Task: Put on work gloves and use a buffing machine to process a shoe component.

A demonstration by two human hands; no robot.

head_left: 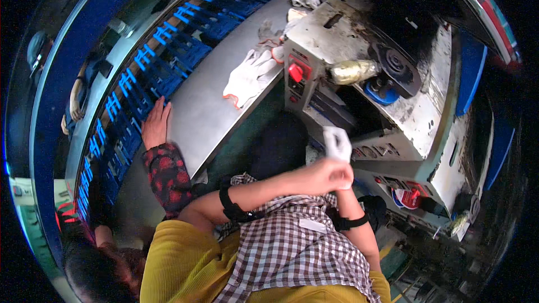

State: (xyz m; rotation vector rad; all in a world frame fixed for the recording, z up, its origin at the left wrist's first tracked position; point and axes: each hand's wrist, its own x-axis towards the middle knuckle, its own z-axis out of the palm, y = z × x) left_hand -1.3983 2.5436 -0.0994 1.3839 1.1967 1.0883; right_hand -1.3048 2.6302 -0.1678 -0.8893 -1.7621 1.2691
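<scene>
My left hand (331,177) is closed, its fingers pinching the cuff of the white glove (337,143) at my right wrist. That glove covers my right hand (340,150), which points upward with its fingers loosely bent and a gap showing between them. I see nothing held in the gloved hand. The left hand is bare and partly hides the cuff. A pair of white work gloves (250,76) with orange-edged cuffs lies on the metal table (196,118), away from both hands.
A worn white machine (387,134) with red switches stands at the right; a dark round-ended part (396,64) and a clear-wrapped bundle (355,71) rest on it. Blue racks (163,73) line the table's left side. A co-worker's hand (156,123) touches the table edge.
</scene>
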